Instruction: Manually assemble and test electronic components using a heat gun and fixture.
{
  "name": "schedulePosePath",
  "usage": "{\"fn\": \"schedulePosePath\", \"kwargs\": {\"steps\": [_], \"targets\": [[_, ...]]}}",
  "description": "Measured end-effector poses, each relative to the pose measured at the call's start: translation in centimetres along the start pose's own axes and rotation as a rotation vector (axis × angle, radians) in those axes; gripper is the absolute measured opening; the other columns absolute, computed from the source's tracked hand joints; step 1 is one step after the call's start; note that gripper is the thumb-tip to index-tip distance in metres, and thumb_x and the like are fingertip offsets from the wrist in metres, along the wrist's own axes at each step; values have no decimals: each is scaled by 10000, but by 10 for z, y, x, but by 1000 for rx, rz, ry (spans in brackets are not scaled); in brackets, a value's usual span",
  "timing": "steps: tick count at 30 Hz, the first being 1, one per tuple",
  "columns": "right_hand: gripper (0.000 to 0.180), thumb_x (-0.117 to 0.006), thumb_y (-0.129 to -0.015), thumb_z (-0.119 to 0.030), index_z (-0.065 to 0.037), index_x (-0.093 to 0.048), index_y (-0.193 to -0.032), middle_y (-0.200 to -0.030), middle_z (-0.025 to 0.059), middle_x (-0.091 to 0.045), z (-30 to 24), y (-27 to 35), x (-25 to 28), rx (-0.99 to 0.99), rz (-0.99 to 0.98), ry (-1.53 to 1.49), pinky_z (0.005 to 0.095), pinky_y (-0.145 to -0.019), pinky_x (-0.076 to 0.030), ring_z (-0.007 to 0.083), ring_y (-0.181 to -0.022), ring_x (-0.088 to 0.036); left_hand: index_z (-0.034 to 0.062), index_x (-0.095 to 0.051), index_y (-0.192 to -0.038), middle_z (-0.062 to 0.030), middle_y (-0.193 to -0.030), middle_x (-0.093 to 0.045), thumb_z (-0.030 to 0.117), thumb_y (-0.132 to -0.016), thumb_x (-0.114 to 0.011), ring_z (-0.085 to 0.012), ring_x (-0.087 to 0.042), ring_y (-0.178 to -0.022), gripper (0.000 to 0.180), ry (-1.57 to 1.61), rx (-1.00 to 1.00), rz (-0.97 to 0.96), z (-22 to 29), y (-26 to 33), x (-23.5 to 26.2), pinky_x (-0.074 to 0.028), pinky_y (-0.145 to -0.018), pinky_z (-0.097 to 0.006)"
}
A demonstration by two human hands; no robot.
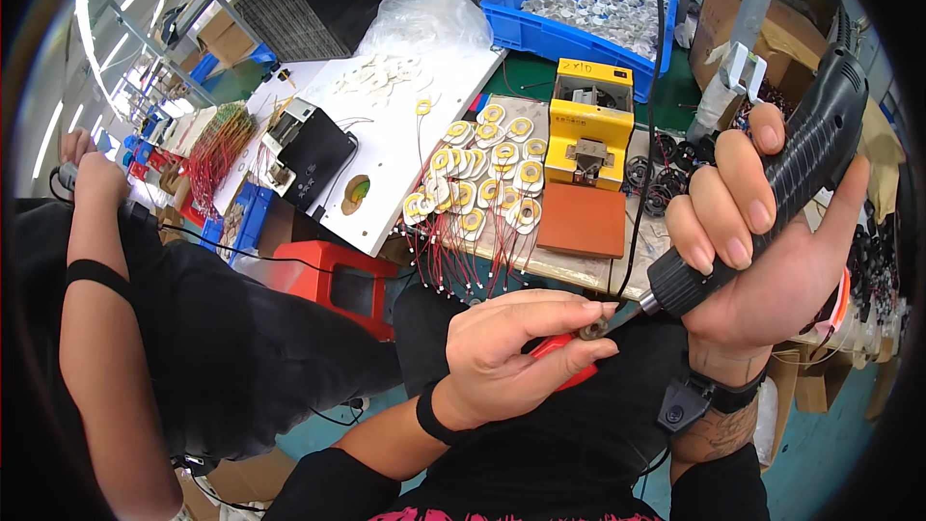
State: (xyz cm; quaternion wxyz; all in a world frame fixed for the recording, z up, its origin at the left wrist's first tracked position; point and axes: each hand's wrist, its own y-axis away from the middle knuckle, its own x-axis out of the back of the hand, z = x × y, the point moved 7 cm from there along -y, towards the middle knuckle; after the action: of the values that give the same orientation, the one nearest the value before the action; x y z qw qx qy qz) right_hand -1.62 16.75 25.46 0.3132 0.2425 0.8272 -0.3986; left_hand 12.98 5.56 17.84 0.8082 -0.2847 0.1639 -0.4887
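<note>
A black electric screwdriver (762, 203) slants down to the left, with my right hand (772, 241) wrapped round its body. Its metal tip reaches my left hand (526, 347), whose thumb and fingers pinch a small round dark metal piece (593, 329). Whether the tip touches this piece, I cannot tell. Something red (569, 364) shows behind my left fingers; its kind is hidden. Past my hands, on the bench, lie several flat white discs with yellow rings (502, 169), their red wires (453, 260) hanging over the front edge.
A yellow machine (590, 125) with a brown block (582, 220) before it stands beyond my hands. Farther back is a blue bin (511, 29) of small pale parts. A black cable (658, 68) hangs between. At left, a co-worker's arm (106, 328) reaches past a black box (309, 154).
</note>
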Motion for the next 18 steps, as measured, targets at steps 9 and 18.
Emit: {"fn": "schedulePosePath", "kwargs": {"steps": [9, 18], "targets": [[531, -331, -1074, -599, -78, -411, -1147, -767, 19, -454, 1, -1, -2, 2, -38, 10, 331, -576, -425, 132, -585, -466, -28, -687, -1107, -200, -969, -758, 26, -781, -892, -248, -759, -831, 389, -158, -155, -111, 13, -8, -1, -616, -725, -325], [535, -329, -1072, -606, -83, -417, -1140, -780, 15, -457, 4, 1, -2, -6, 1, -3, 331, -588, -423, 133, -597, -473, -18, -729, -1072, -161, -938, -771, 30, -732, -911, -258, -760, -815, 389, -156, -139, -43, 14, -7, 1, -612, -716, -323]]}}
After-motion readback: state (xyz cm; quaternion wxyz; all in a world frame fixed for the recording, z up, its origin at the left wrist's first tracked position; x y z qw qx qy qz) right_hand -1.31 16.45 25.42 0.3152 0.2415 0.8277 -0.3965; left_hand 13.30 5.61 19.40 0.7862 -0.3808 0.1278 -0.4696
